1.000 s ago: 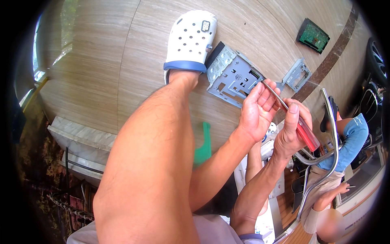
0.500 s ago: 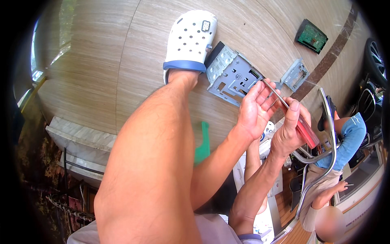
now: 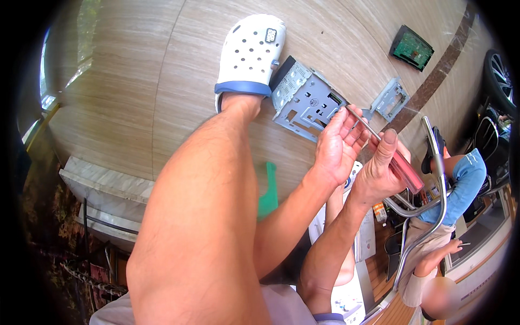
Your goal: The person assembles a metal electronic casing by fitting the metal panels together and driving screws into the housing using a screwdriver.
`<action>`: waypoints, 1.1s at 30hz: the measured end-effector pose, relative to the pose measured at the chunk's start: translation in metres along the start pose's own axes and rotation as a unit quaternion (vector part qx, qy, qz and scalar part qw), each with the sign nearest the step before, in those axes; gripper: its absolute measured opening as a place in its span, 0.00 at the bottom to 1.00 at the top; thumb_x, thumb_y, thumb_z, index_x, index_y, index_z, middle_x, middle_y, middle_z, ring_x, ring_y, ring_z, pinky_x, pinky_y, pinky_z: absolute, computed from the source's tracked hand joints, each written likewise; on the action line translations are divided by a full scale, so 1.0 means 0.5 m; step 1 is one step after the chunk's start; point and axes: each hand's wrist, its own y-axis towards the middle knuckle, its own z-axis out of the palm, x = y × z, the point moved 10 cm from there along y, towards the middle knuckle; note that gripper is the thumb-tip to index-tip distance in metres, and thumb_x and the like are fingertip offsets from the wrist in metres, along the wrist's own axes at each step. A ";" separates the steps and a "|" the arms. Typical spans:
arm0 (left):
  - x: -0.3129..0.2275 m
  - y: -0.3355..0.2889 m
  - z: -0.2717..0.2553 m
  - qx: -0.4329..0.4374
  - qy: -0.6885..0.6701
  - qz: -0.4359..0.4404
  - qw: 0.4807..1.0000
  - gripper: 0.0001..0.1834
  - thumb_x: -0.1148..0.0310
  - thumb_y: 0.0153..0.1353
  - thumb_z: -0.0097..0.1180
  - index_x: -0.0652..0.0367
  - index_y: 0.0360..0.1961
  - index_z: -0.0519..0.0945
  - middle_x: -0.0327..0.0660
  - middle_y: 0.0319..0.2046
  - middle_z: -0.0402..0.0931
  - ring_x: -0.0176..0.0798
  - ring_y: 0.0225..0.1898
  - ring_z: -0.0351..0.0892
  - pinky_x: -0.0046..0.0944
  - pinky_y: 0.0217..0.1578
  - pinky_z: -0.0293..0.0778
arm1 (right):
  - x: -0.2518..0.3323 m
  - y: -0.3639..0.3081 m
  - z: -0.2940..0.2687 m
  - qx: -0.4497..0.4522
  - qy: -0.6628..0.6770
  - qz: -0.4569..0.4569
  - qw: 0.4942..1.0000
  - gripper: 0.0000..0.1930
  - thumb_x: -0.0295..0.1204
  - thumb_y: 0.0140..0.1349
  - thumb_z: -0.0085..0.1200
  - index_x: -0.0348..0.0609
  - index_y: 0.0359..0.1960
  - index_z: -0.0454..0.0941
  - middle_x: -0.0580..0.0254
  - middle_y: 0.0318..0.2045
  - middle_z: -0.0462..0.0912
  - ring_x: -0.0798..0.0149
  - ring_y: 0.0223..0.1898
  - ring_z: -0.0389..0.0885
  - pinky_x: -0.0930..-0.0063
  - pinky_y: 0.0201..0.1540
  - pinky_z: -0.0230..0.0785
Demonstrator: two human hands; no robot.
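My right hand [image 3: 379, 169] is closed around the red handle [image 3: 406, 172] of a screwdriver, thumb lying along it. Its thin metal shaft [image 3: 365, 123] slants up and left to the near right corner of a grey metal box [image 3: 311, 104]. Palm up, my left hand [image 3: 337, 150] is beside that corner, its fingers half curled and apart under the shaft near the tip. Whether those fingertips touch the box or the shaft I cannot tell. The box, a slotted electronics housing, lies on the floor beside my foot in a white perforated clog [image 3: 252, 51].
Right of the box lie a grey metal bracket [image 3: 391, 100] and a green circuit board in a black frame [image 3: 413, 49]. A bent chrome tube frame [image 3: 441, 187] and another person's knee in blue cloth [image 3: 470, 170] are at the right. A green plastic piece [image 3: 268, 189] shows behind my leg.
The view has shifted slightly, moving the floor items a little left. My right hand and the screwdriver are slightly lower and farther left; the grip is the same. The box still lies by the clog.
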 end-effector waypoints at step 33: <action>-0.008 -0.004 -0.001 0.003 0.012 0.014 1.000 0.12 0.60 0.69 0.49 0.53 0.47 0.77 0.33 0.43 0.79 0.32 0.45 0.77 0.36 0.48 0.73 | 0.112 -0.039 -0.027 0.026 -0.032 -0.248 0.968 0.29 0.16 0.59 0.57 0.36 0.58 0.54 0.38 0.46 0.75 0.51 0.43 0.82 0.63 0.48 0.80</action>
